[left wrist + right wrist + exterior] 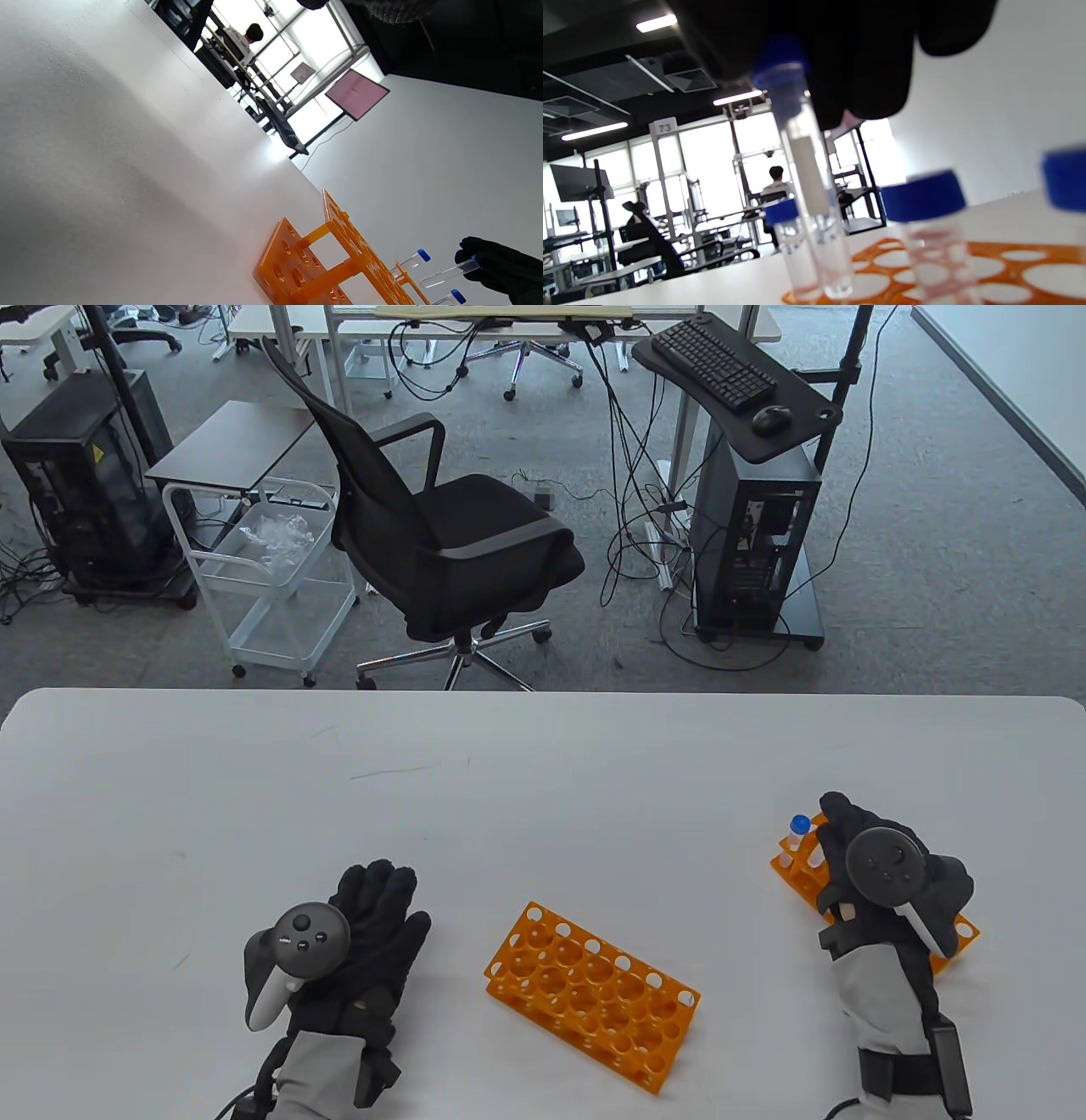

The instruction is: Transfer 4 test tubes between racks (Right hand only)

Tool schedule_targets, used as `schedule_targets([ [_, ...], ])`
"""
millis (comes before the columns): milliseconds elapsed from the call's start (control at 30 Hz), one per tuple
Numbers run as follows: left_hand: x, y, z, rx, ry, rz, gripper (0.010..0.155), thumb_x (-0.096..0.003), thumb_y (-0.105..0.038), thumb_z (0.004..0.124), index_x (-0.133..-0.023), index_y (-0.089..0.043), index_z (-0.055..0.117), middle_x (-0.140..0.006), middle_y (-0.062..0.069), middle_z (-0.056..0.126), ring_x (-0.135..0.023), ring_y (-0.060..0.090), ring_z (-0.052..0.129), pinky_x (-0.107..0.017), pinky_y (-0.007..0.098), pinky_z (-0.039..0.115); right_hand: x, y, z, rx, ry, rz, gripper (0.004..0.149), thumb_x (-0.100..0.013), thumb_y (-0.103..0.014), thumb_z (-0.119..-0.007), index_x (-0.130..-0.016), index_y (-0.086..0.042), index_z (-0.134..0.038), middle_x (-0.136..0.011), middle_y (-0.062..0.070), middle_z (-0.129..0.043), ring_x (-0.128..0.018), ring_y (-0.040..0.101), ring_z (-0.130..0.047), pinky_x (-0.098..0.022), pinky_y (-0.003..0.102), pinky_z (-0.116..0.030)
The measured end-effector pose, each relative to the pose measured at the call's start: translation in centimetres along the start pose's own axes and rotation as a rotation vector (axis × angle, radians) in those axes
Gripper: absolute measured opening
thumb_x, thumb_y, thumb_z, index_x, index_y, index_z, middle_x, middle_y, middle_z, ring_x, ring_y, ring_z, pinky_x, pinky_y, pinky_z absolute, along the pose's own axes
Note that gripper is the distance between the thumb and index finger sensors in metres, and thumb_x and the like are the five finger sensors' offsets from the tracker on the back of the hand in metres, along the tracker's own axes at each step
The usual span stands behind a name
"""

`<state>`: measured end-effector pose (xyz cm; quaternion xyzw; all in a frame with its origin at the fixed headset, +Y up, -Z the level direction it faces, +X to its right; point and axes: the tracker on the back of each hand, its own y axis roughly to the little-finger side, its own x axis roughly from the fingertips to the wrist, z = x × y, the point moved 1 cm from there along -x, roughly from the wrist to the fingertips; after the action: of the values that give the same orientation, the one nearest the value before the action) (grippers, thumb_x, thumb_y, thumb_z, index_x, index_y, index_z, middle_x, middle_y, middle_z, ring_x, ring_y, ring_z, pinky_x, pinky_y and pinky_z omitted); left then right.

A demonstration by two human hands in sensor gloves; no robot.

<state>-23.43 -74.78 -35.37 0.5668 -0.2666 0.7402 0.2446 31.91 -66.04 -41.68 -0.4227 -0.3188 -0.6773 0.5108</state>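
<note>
One test tube [806, 169] is pinched by its blue cap in the right hand [882, 874], just above the right rack [963, 937]; its long axis runs near upright, cap up. Tilting it could knock the neighbouring tubes [925, 220] or loosen the pinch. The left hand [365, 933] rests open on the worktop [543, 780], beside the empty rack [594, 984].
</note>
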Motion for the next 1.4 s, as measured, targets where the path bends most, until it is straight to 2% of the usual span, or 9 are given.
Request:
schedule_targets([
  [1400, -0.1, 0.1, -0.2, 0.009, -0.005, 0.008, 0.067, -0.0586, -0.065, 0.050, -0.115, -0.041, 0.023, -0.121, -0.010, 0.007, -0.109, 0.013, -0.012, -0.080, 0.041, -0.005, -0.6, 1.1, -3.0, 0.088, -0.132, -0.058, 0.046, -0.048, -0.028, -0.078, -0.091, -0.013, -0.081, -0.084, 0.015, -0.094, -0.074, 0.042, -0.088, -0.060, 0.064, -0.063],
])
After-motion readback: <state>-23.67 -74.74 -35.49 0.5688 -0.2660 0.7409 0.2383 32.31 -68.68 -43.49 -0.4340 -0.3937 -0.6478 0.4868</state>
